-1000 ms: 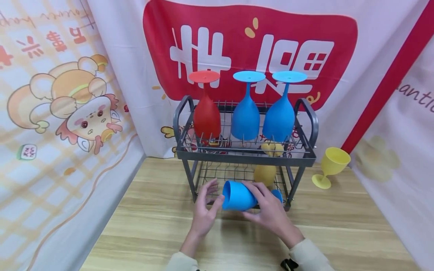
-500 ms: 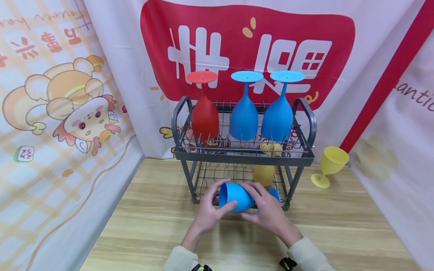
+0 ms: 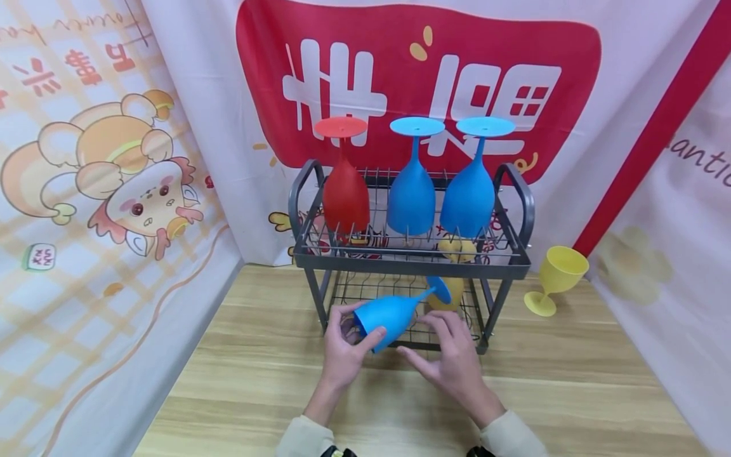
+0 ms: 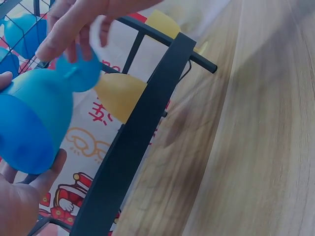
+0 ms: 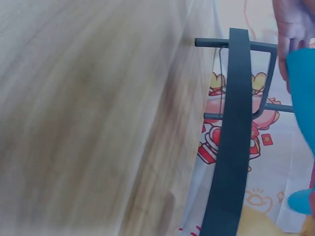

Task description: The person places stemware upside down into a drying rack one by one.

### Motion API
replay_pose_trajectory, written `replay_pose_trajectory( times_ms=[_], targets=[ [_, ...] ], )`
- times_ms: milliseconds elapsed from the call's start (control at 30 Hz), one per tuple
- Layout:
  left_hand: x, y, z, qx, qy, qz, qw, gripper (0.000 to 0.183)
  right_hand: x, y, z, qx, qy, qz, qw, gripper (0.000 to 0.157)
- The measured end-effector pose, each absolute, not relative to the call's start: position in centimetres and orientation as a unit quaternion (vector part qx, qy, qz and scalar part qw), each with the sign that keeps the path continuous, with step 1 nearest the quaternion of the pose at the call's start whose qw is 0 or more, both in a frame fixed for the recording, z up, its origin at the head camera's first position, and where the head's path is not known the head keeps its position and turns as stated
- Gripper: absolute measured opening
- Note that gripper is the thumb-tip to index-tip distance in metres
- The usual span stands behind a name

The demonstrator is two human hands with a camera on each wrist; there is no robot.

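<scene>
A blue plastic goblet [image 3: 388, 316] lies tilted on its side in front of the rack's lower shelf, its mouth facing left and its round foot up to the right. My left hand [image 3: 342, 348] grips the bowl near the rim, thumb in front and fingers behind. In the left wrist view the goblet's bowl [image 4: 42, 113] sits between thumb and fingers. My right hand [image 3: 454, 358] is just right of the bowl, thumb and fingers spread apart, holding nothing. In the right wrist view only part of the goblet [image 5: 302, 93] shows at the right edge.
A dark two-tier rack [image 3: 411, 270] stands on the wooden table [image 3: 251, 381]. Upside down on its top tier are a red goblet [image 3: 346, 197] and two blue goblets [image 3: 411, 200]. A yellow goblet [image 3: 448, 293] is on the lower tier; another yellow goblet [image 3: 556, 276] stands upright at right.
My left hand has taken hold of the goblet's bowl. My right hand has let go and drawn slightly away, and the goblet's foot has swung upward.
</scene>
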State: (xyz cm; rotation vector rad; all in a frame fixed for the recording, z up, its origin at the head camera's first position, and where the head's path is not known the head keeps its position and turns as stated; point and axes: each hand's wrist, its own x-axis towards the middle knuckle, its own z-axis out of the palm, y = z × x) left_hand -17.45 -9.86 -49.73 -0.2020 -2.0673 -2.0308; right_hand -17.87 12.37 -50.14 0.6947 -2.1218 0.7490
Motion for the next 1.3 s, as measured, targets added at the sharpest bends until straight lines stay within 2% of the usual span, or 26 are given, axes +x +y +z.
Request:
replay_pose_trajectory(
  times_ms=[167,333,533,733,967,1300],
  targets=[
    [-17.2,-9.7,-49.8,-0.066,-0.677,-0.724,0.116,0.069,-17.3,12.0,-50.7,0.241,-0.868,0.316,0.298,0.057],
    [-17.2,-9.7,-50.0,-0.069,-0.663,-0.740,0.091,0.074,-16.9,11.8,-50.7,0.224,-0.874,0.371,0.221,0.060],
    [-17.7,-10.2,-50.7,-0.068,-0.715,-0.694,0.050,0.082,-16.9,11.7,-50.1,0.213,-0.842,0.464,0.175,0.057],
    [-18.1,-10.0,-51.2,-0.087,-0.749,-0.657,0.017,0.096,-17.0,11.0,-48.7,0.170,-0.835,0.509,0.123,0.063],
    [-18.2,-9.2,-51.3,-0.096,-0.750,-0.654,0.026,0.097,-17.0,9.8,-48.1,0.108,-0.842,0.520,0.098,0.084],
    [-18.2,-8.7,-51.2,-0.103,-0.773,-0.625,0.037,0.096,-17.1,9.6,-48.0,0.110,-0.850,0.509,0.081,0.081]
  ],
)
